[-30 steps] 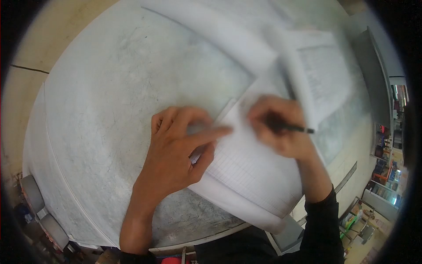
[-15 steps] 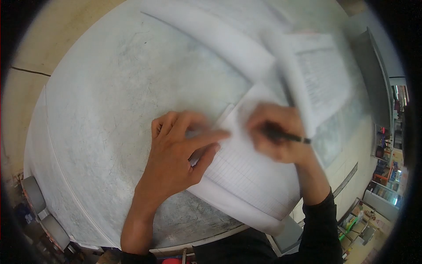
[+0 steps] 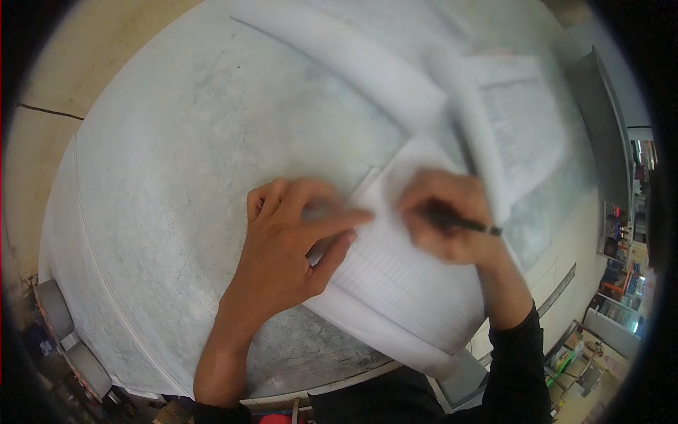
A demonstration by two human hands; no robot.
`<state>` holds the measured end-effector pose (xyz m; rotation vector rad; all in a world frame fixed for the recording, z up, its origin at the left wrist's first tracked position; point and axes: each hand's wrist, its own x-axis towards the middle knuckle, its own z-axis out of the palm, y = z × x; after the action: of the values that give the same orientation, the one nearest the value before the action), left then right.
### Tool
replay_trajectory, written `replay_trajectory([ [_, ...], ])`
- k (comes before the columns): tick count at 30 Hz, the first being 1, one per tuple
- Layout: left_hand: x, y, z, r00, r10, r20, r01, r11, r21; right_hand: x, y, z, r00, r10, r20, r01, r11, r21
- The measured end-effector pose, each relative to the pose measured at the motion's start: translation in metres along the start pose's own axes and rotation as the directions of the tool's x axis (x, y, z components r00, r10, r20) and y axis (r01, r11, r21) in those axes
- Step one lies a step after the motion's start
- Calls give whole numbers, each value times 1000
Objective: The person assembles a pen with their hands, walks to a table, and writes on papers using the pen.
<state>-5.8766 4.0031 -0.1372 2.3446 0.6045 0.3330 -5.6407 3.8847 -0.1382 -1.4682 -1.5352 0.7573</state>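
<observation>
A notebook with a ruled grid page lies at the front right of the table, its near edge curling up. My left hand rests over its left edge, index finger and thumb stretched out onto the page and the other fingers bent against the tabletop. Above the upper part of the page, my right hand is closed around a dark pen, whose rear end sticks out to the right. The pen's tip is hidden by blur and fingers.
Further back lie blurred white sheets and a printed paper. The large pale table has a scratched surface. Grey rounded seats stand at lower left. Shelves with assorted goods are at the right, beyond a tiled floor.
Almost everything holds its place. The whole view shifts very slightly, and my right hand stays over the page with the pen.
</observation>
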Motion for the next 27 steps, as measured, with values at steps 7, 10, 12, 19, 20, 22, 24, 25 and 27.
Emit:
replay_trajectory([
  [7, 0, 4, -2, 1000, -3, 12, 3, 999, 33, 0, 2, -1, 1000, 3, -3, -2, 999, 44],
  [10, -1, 4, -2, 1000, -16, 27, 15, 999, 43, 0, 0, -2, 1000, 20, -1, -20, 999, 50],
  [12, 0, 5, -3, 1000, -15, 28, 14, 999, 45, -1, 1, -2, 999, 35, 4, -35, 998, 52],
  [19, -2, 2, 0, 1000, -3, 11, 3, 999, 43, -2, 6, -3, 961, 142, -235, -136, 990, 41],
  [20, -2, 3, 0, 1000, -2, 8, 2, 999, 42, -2, 6, -3, 963, 153, -223, -152, 988, 20],
  [22, -2, 4, -1, 1000, -12, 14, 12, 1000, 24, -2, 6, -2, 965, 161, -208, -164, 986, 0],
  [24, -2, 2, -1, 1000, -7, 9, 7, 1000, 28, -2, 7, -2, 977, 115, -178, -120, 993, -18],
  [25, -3, 1, 0, 1000, 1, 7, -1, 1000, 31, -3, 8, -3, 978, 115, -176, -120, 993, -17],
  [27, -4, 1, 2, 1000, 4, -5, -4, 1000, 28, -3, 9, -3, 986, 80, -143, -86, 995, -42],
])
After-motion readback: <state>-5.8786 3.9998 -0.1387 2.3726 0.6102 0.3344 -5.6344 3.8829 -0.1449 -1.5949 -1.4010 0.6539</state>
